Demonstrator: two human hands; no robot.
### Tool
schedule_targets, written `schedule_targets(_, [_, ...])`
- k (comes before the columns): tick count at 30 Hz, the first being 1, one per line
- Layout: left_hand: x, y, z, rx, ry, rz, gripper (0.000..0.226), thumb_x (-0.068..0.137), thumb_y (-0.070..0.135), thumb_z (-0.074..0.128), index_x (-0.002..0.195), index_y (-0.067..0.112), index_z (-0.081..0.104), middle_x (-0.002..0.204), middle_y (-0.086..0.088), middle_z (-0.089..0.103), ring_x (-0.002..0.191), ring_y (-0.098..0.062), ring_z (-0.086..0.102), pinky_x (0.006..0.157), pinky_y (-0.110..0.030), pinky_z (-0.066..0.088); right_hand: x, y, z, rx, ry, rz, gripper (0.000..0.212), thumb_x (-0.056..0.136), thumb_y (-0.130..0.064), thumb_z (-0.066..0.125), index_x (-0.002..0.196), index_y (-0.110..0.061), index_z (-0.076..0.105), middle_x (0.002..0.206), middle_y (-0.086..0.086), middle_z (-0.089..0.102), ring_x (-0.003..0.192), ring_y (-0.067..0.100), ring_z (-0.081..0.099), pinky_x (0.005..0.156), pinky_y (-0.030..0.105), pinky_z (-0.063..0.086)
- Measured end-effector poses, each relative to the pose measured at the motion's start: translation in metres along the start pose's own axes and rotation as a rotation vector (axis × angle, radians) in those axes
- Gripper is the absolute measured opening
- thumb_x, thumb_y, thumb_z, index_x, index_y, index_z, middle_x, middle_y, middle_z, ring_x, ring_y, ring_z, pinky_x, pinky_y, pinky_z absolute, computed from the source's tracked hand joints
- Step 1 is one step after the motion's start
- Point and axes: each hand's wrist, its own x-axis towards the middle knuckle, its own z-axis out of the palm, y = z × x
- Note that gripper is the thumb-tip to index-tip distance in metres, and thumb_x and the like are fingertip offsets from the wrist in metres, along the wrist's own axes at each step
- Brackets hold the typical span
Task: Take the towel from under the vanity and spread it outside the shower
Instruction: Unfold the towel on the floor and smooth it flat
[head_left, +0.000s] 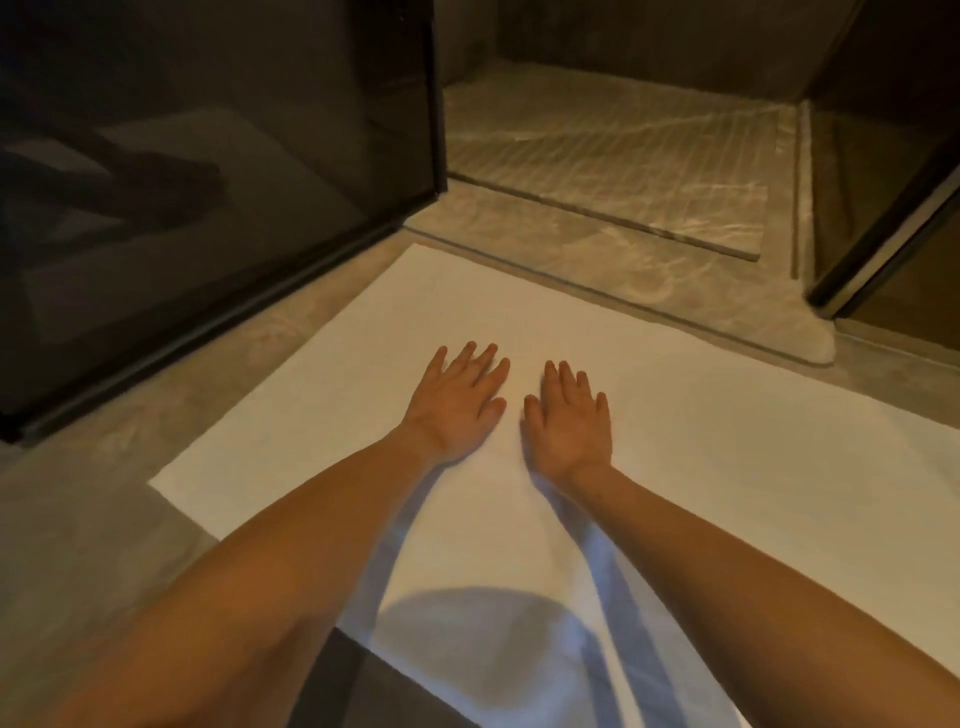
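A white towel (701, 441) lies flat and unfolded on the marble floor, its far edge running along the shower threshold. My left hand (457, 400) rests palm down on the middle of the towel with fingers spread. My right hand (569, 421) lies flat beside it, a small gap between the two thumbs. Neither hand grips the cloth. Both forearms reach in from the bottom of the view and cast shadows on the near part of the towel.
A dark tinted glass panel (208, 182) stands at the left, right next to the towel's left edge. The open shower floor (613, 150) with ribbed marble lies beyond the threshold (649, 306). A second dark-framed glass panel (883, 218) stands at the right.
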Motion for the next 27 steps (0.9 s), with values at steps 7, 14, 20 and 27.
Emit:
schedule_targets(7, [0.004,-0.118,0.005,-0.007,-0.151,0.128,0.064,0.096,0.059,0.005,0.152,0.036,-0.015,0.161,0.011,-0.02,0.148,-0.009,-0.017,0.12,-0.04,-0.006,0.0,0.002,0.029,-0.071,0.038,-0.016,0.062,0.1,-0.05,0.011,0.157,-0.027,0.0,0.164,-0.004,-0.003,0.151,0.018,-0.008,0.121,0.041,-0.005])
schedule_targets(14, [0.006,-0.119,0.004,-0.026,-0.174,0.162,0.064,0.099,0.055,0.008,0.154,0.029,-0.011,0.163,0.004,-0.016,0.149,-0.014,-0.015,0.121,-0.044,-0.005,-0.002,-0.002,0.022,-0.089,0.005,0.026,0.062,0.099,-0.051,0.013,0.156,-0.031,-0.001,0.164,-0.006,-0.001,0.151,0.016,-0.007,0.122,0.039,-0.003])
schedule_targets(20, [-0.001,-0.12,0.01,-0.116,-0.049,0.154,0.066,0.095,0.058,0.012,0.156,0.033,0.004,0.164,0.008,-0.002,0.15,-0.011,-0.005,0.121,-0.041,-0.003,0.0,-0.001,0.024,-0.072,0.018,0.032,0.061,0.099,-0.051,0.017,0.156,-0.033,0.002,0.164,-0.007,0.002,0.151,0.014,-0.005,0.122,0.037,-0.002])
schedule_targets(27, [0.003,-0.129,0.017,-0.164,0.027,0.168,0.064,0.096,0.056,0.019,0.155,0.036,0.009,0.164,0.011,0.003,0.15,-0.007,-0.002,0.122,-0.041,0.001,0.003,-0.01,0.022,-0.064,-0.003,0.059,0.062,0.099,-0.05,0.019,0.156,-0.032,0.001,0.164,-0.005,-0.001,0.151,0.017,-0.007,0.121,0.041,-0.004])
